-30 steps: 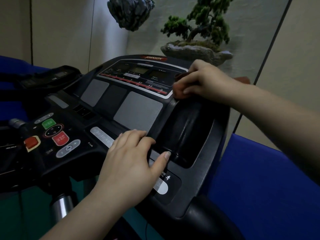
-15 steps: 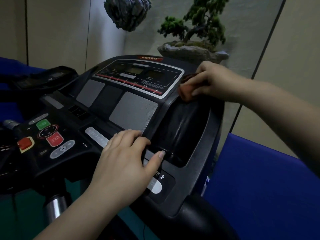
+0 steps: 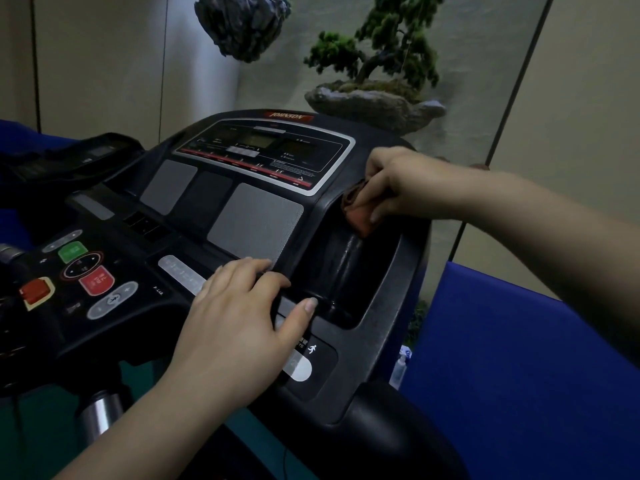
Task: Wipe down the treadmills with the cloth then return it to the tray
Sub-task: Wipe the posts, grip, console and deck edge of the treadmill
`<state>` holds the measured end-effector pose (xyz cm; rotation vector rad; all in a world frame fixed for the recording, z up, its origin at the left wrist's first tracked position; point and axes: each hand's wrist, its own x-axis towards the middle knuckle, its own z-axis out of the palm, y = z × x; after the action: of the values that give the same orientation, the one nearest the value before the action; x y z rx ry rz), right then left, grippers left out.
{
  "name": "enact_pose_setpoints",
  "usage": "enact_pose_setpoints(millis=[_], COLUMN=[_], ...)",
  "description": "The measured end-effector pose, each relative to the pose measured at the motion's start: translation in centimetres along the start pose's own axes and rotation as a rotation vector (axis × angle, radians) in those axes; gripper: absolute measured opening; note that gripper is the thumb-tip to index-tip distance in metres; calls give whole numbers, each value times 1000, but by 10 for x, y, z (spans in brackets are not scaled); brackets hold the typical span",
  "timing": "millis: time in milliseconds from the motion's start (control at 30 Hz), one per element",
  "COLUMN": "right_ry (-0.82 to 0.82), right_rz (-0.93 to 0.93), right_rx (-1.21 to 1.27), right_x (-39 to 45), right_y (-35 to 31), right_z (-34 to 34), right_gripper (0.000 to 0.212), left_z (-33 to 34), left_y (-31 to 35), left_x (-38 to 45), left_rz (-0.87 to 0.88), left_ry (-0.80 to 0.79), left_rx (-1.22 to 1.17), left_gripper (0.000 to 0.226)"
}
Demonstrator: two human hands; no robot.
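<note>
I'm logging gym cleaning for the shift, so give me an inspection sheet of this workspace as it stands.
Surface: black treadmill console, dim light.
Job's things: reddish-brown cloth pressed at the top edge of the right-side pocket; tray not seen.
Clutter: spray bottle low beside the console.
Grippers: right hand grips the cloth; left hand rests on the console, holding nothing.
Cables: thin dark cable under the console.
Surroundings: bonsai, hanging rock, blue panel, second console at left.
</note>
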<state>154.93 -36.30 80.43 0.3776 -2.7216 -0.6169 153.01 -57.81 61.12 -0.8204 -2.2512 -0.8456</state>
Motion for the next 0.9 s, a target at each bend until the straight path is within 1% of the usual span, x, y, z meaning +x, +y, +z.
enact_pose_setpoints(millis=[100, 167, 233, 333, 367, 433, 500, 567, 633, 767, 833, 900], right_ry=[-110, -184, -199, -148, -146, -177, -226, -275, -290, -175, -240, -360], right_rz=[-153, -196, -159, 32, 55, -3, -124, -166, -143, 47, 32, -71], right_rx=[-62, -64, -61, -18, -17, -67, -107, -97, -91, -63, -81, -86], right_x=[-4, -1, 3, 5, 4, 1, -4, -5, -1, 2, -3, -10], right_y=[-36, -45, -36, -10, -9, -24, -49, -61, -50, -15, -24, -46], right_z=[15, 17, 8, -7, -8, 0, 14, 18, 10, -8, -5, 5], right_gripper=[37, 37, 37, 39, 39, 38, 37, 35, 35, 39, 38, 33], left_z=[0, 0, -1, -1, -1, -1, -1, -1, -1, 0, 0, 0], left_y=[0, 0, 0, 1, 1, 0, 0, 0, 1, 0, 0, 0], left_x=[1, 0, 0, 0, -1, -1, -1, -1, -1, -1, -1, -1], left_rz=[1, 1, -1, -11, -14, -15, -16, -15, -11, -9, -8, -12], left_ry=[1, -2, -4, -16, -20, -13, -2, 0, -2, 9, 11, 6], left_rx=[1, 2, 2, 0, -1, 2, 8, 9, 15, 10, 7, 5], left_gripper=[62, 63, 63, 64, 64, 64, 64, 64, 64, 64, 64, 64])
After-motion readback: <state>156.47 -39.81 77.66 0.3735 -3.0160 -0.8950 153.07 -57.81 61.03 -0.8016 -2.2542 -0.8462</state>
